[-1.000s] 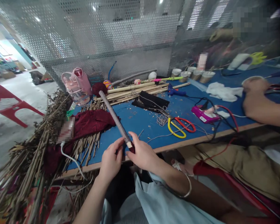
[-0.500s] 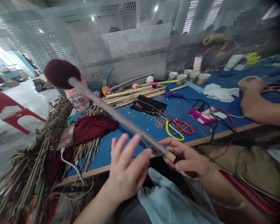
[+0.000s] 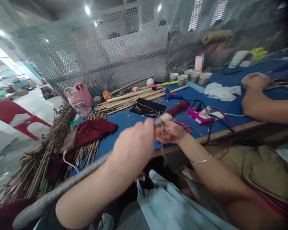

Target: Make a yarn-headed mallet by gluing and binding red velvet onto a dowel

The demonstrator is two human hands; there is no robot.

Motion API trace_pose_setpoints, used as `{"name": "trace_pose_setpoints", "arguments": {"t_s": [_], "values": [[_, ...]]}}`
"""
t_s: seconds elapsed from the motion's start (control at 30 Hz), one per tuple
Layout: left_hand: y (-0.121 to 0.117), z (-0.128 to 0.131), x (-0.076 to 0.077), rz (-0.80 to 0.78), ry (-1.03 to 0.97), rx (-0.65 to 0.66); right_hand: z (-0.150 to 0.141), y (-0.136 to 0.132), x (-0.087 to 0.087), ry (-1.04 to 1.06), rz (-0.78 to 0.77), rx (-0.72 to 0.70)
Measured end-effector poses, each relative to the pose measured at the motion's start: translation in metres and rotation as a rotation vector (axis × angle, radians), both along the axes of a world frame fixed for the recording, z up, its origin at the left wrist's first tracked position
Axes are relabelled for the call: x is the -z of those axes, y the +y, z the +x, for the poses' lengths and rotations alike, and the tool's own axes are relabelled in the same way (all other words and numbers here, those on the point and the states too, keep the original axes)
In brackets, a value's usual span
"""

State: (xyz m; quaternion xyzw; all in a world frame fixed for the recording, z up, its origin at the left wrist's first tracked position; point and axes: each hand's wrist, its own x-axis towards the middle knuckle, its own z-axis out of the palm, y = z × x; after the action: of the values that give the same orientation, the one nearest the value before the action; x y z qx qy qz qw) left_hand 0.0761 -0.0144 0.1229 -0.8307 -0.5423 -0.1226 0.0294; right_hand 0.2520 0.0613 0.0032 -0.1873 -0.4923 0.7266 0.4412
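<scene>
A long stick wrapped in grey material (image 3: pixel 91 171) slants from the lower left up past my left forearm. Its upper end shows bare pale wood (image 3: pixel 166 117) and a dark red, blurred tip (image 3: pixel 180 108). My left hand (image 3: pixel 136 143) is closed around the wrapped stick near that end. Just beyond it, my right hand (image 3: pixel 171 131) has its fingers pinched together close under the stick. A blurred grey strand (image 3: pixel 162 150) hangs from between the hands and seems to run into the right fingers.
On the blue table (image 3: pixel 124 123) lie wooden sticks (image 3: pixel 132 97), black cloth (image 3: pixel 147 107), a blue glue gun (image 3: pixel 171 95) and a purple power strip (image 3: pixel 200 115). Dark red cloth (image 3: pixel 96 129) covers dry stalks at left. A co-worker's arm (image 3: pixel 266 107) rests at right.
The stick has swung round: its dark red ball end left the upper left, and its wood end now points up right. My left hand, open before, has closed around it.
</scene>
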Motion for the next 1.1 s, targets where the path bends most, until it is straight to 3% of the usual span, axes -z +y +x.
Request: {"name": "trace_pose_setpoints", "arguments": {"t_s": [0.17, 0.27, 0.37, 0.43, 0.53, 0.6, 0.67, 0.77, 0.83, 0.97, 1.1], "values": [[0.048, 0.016, -0.047, -0.055, -0.334, 0.02, -0.025, 0.015, -0.013, 0.15, -0.043, 0.274], [0.057, 0.013, -0.056, -0.223, -0.684, -0.057, -0.039, 0.025, -0.025, 0.286, -0.057, 0.384], [0.05, -0.004, -0.035, -0.44, -0.97, -0.103, -0.041, 0.036, -0.03, 0.228, -0.023, 0.459], [0.043, -0.021, -0.007, -0.529, -1.07, -0.091, -0.038, 0.041, -0.028, 0.049, 0.044, 0.578], [0.029, -0.04, 0.041, -0.485, -1.145, -0.093, -0.036, 0.04, -0.023, -0.201, 0.18, 0.682], [0.021, -0.043, 0.062, -0.425, -1.214, -0.079, -0.039, 0.035, -0.025, -0.225, 0.23, 0.563], [0.017, -0.042, 0.07, -0.394, -1.258, -0.068, -0.048, 0.028, -0.034, -0.171, 0.229, 0.324], [0.019, -0.043, 0.066, -0.374, -1.269, -0.059, -0.07, 0.023, -0.053, -0.136, 0.268, -0.025], [0.022, -0.051, 0.061, -0.321, -1.282, -0.078, -0.085, 0.024, -0.063, -0.178, 0.317, -0.146], [0.022, -0.072, 0.06, -0.181, -1.269, -0.124, -0.103, 0.025, -0.073, -0.326, 0.362, -0.078], [0.018, -0.082, 0.068, -0.155, -1.288, -0.151, -0.109, 0.013, -0.081, -0.239, 0.369, -0.037]]}}
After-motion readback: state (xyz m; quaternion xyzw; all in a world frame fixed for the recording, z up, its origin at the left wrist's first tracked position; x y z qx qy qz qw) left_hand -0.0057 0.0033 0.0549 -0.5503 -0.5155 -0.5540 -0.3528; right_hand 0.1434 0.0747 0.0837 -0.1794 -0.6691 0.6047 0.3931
